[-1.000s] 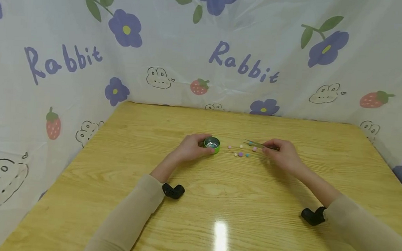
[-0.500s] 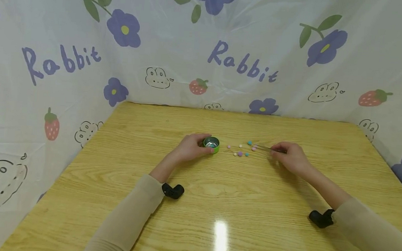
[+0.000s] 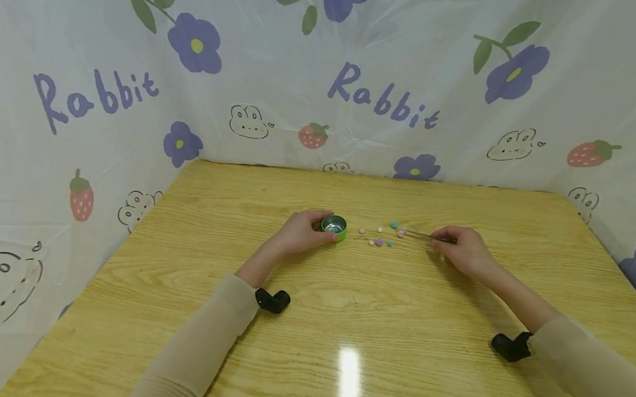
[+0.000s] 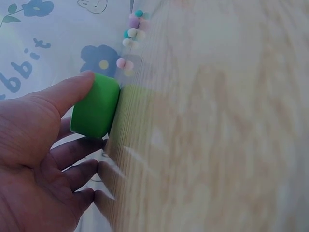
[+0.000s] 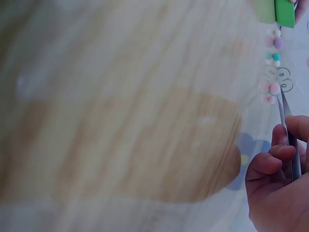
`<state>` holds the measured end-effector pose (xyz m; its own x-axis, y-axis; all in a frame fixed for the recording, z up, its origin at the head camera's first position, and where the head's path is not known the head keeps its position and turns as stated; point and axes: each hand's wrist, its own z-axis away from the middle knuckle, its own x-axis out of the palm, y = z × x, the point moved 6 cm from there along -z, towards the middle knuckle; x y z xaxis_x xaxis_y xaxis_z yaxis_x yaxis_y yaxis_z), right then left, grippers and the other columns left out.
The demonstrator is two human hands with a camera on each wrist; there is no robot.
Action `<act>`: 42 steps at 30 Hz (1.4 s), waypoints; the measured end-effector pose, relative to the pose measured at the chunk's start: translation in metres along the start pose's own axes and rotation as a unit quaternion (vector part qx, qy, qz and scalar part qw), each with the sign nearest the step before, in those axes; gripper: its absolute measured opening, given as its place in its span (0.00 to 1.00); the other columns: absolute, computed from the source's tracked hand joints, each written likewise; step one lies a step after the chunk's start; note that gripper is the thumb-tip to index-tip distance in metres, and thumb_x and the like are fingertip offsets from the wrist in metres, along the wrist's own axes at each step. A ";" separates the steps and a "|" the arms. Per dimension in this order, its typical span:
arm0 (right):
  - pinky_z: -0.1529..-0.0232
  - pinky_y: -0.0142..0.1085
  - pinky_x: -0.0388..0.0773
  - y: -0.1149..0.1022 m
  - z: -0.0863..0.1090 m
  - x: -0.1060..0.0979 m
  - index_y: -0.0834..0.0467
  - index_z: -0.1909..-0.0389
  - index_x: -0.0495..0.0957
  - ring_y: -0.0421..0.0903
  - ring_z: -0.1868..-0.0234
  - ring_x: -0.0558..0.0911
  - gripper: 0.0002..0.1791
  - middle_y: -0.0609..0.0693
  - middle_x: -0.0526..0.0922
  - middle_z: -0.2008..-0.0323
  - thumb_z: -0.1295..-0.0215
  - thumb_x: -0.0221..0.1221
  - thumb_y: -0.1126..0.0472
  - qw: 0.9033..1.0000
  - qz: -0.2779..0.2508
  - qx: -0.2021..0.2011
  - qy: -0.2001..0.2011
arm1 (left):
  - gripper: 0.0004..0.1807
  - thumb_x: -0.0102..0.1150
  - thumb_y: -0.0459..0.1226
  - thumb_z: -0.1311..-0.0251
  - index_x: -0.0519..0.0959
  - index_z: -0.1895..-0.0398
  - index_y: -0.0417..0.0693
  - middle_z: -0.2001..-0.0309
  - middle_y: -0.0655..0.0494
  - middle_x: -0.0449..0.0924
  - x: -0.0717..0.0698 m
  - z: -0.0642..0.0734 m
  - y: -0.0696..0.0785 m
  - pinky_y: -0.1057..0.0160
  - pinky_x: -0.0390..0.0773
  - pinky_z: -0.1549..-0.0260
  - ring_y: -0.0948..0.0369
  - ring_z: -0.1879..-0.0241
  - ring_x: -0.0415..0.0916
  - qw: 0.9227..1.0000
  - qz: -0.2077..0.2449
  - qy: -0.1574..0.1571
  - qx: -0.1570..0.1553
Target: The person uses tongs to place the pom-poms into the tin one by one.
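Observation:
Thumb and fingers of my left hand (image 3: 301,230) hold a small round green tin (image 3: 342,236) with a silvery inside on the table. Something bluish shows at its bottom. The left wrist view has the thumb on the tin's green wall (image 4: 98,108). My right hand (image 3: 465,249) pinches metal tweezers (image 3: 424,235) that point left. Their tips are right at a pink bead (image 5: 274,88), which has another pink bead close by. Around them lie a blue bead (image 3: 394,225), a purple bead (image 3: 379,242), a teal bead (image 3: 390,243) and a few pale ones.
A wood-grain table (image 3: 299,353) carries everything. Behind and to the left hangs a white curtain (image 3: 282,65) with printed flowers and rabbits. A black wrist camera (image 3: 272,301) sits at the left cuff, another black wrist camera (image 3: 511,346) at the right.
My right hand has drawn back to the right, and the tweezer tips have gone from the blue bead to the pink ones. The left hand stays at the tin.

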<state>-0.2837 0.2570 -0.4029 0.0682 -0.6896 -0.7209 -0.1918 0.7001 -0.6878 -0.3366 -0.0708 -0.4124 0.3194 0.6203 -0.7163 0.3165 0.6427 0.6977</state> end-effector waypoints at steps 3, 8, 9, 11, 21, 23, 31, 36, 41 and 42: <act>0.71 0.36 0.72 0.000 0.000 0.000 0.71 0.48 0.82 0.46 0.69 0.75 0.14 0.59 0.85 0.61 0.26 0.61 0.63 1.000 -0.007 0.003 -0.003 | 0.37 0.69 0.48 0.34 0.70 0.25 0.45 0.34 0.45 0.76 0.000 0.000 0.000 0.50 0.70 0.36 0.49 0.33 0.71 1.000 0.003 0.001 0.000; 0.73 0.35 0.72 0.001 -0.001 0.001 0.71 0.49 0.82 0.46 0.71 0.75 0.14 0.58 0.85 0.63 0.26 0.61 0.64 1.000 -0.012 0.005 -0.006 | 0.36 0.69 0.47 0.34 0.70 0.26 0.45 0.35 0.45 0.77 0.000 0.000 0.000 0.50 0.71 0.36 0.49 0.33 0.71 1.000 0.007 0.002 0.001; 0.73 0.35 0.72 0.001 -0.001 0.001 0.71 0.49 0.82 0.46 0.72 0.75 0.14 0.57 0.85 0.63 0.26 0.61 0.64 1.000 -0.012 0.005 -0.007 | 0.36 0.69 0.47 0.34 0.70 0.25 0.45 0.35 0.45 0.77 0.000 -0.001 -0.001 0.51 0.71 0.36 0.49 0.33 0.71 1.000 0.006 0.002 0.001; 0.74 0.35 0.73 0.002 -0.001 0.002 0.71 0.49 0.82 0.46 0.72 0.75 0.14 0.57 0.84 0.63 0.26 0.61 0.64 1.000 -0.013 0.003 -0.007 | 0.37 0.69 0.47 0.34 0.70 0.25 0.45 0.35 0.45 0.77 0.000 -0.001 -0.001 0.51 0.71 0.37 0.50 0.34 0.71 1.000 0.003 0.001 0.001; 0.73 0.36 0.72 0.002 -0.002 0.002 0.69 0.51 0.83 0.45 0.73 0.75 0.12 0.57 0.85 0.63 0.26 0.61 0.64 1.000 0.004 -0.010 -0.001 | 0.36 0.69 0.47 0.34 0.71 0.26 0.45 0.35 0.45 0.77 0.000 -0.001 -0.002 0.51 0.72 0.37 0.50 0.34 0.72 1.000 0.007 0.002 0.003; 0.73 0.37 0.72 0.002 -0.001 0.002 0.69 0.51 0.84 0.45 0.73 0.75 0.12 0.56 0.85 0.64 0.26 0.61 0.64 1.000 0.005 -0.009 0.000 | 0.36 0.69 0.47 0.34 0.71 0.26 0.45 0.35 0.45 0.77 0.000 -0.001 -0.002 0.51 0.72 0.37 0.50 0.34 0.72 1.000 0.008 0.002 0.002; 0.72 0.36 0.73 0.006 -0.001 0.003 0.69 0.50 0.82 0.48 0.71 0.77 0.11 0.55 0.85 0.65 0.26 0.60 0.66 1.000 -0.004 0.007 -0.005 | 0.36 0.70 0.47 0.34 0.71 0.26 0.46 0.36 0.46 0.78 -0.001 0.000 0.000 0.51 0.73 0.40 0.51 0.37 0.74 1.000 0.014 0.003 -0.002; 0.73 0.36 0.73 0.005 0.000 0.003 0.70 0.51 0.82 0.48 0.71 0.77 0.11 0.55 0.85 0.65 0.26 0.60 0.66 1.000 -0.013 0.007 -0.004 | 0.37 0.69 0.48 0.34 0.71 0.26 0.46 0.36 0.46 0.78 -0.001 0.000 -0.001 0.51 0.73 0.40 0.51 0.37 0.74 1.000 0.010 0.003 -0.001; 0.73 0.36 0.72 0.004 0.000 0.003 0.69 0.51 0.82 0.47 0.72 0.76 0.11 0.55 0.84 0.67 0.26 0.60 0.65 1.000 -0.016 0.006 -0.004 | 0.37 0.69 0.48 0.34 0.70 0.25 0.46 0.35 0.45 0.77 0.000 0.000 -0.001 0.51 0.72 0.38 0.50 0.35 0.72 1.000 0.011 0.002 -0.003; 0.73 0.36 0.72 0.003 0.000 0.003 0.69 0.51 0.82 0.47 0.72 0.76 0.11 0.55 0.84 0.67 0.26 0.60 0.65 1.000 -0.015 0.005 -0.002 | 0.37 0.69 0.48 0.34 0.70 0.25 0.46 0.35 0.45 0.77 0.000 0.000 -0.001 0.51 0.72 0.38 0.50 0.35 0.72 1.000 0.011 0.002 -0.003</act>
<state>-0.2843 0.2569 -0.4075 0.0782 -0.7094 -0.7005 -0.1807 0.6809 -0.7097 -0.3374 -0.0716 -0.4131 0.3233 0.6358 -0.7008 0.3045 0.6313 0.7132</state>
